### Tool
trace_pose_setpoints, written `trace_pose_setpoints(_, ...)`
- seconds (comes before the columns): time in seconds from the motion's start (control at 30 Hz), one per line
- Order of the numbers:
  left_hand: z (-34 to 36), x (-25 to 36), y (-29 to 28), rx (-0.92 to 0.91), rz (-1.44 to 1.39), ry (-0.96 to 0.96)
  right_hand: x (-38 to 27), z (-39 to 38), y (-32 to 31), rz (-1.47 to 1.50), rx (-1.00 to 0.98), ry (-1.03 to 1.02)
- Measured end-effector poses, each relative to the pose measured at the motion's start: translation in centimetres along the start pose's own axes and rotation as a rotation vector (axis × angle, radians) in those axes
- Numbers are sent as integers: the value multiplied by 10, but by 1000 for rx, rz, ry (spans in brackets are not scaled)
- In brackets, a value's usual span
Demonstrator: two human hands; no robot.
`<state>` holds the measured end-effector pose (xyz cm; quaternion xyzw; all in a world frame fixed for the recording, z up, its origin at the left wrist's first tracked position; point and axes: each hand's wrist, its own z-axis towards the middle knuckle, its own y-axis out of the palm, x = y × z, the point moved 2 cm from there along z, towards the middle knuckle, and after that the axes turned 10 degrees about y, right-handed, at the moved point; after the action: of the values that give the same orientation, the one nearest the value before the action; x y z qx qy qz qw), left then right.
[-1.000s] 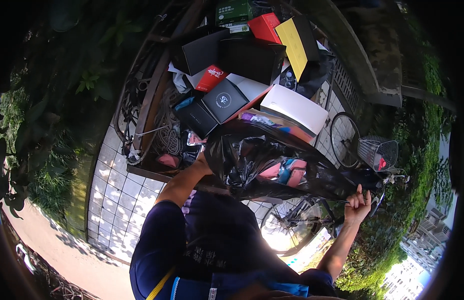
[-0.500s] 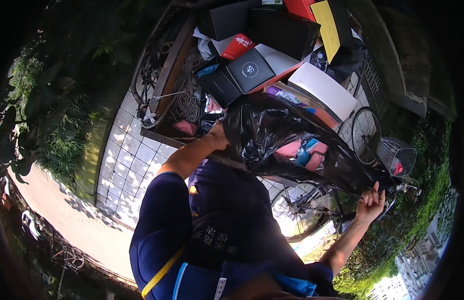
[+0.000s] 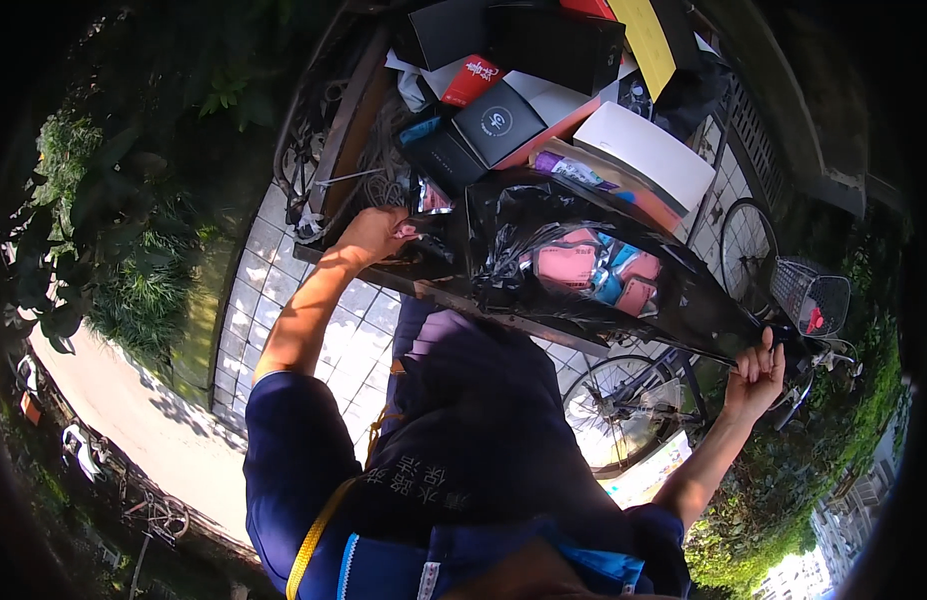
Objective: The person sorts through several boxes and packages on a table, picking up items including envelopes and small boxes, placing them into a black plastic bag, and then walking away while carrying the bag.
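A black plastic bag (image 3: 499,225) spreads across the near side of a cart, its mouth pulled wide. Inside it lie several pink packets (image 3: 567,262) and blue ones (image 3: 609,288). My left hand (image 3: 376,238) is closed at the bag's left end, over the cart's near rail; a small pink patch shows at its fingertips, too small to name. Out at the right, my right hand (image 3: 757,375) pinches the bag's far right edge, holding it stretched past the cart.
Behind the bag, the cart holds a white box (image 3: 646,160), dark boxes (image 3: 501,122), a red packet (image 3: 472,82), a yellow board (image 3: 644,45) and coiled rope (image 3: 384,185). A bicycle (image 3: 624,395) stands at the near right, with a wire basket (image 3: 812,295) beyond. Plants (image 3: 134,280) border the left.
My left hand has moved left and slightly away from me, drawing the black bag wider. More of the pink packets shows. My right hand keeps its hold on the bag's edge.
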<state>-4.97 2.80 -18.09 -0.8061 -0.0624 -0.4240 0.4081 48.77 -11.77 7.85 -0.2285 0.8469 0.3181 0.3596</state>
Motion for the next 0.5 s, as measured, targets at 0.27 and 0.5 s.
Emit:
trace_pose_setpoints(0.27,-56,151,-106,469,-338,167,11,-8,20,6,-15,-48)
trace_pose_setpoints(0.5,46,274,-49,215,-417,752,16,-16,36,-18,-120,-31)
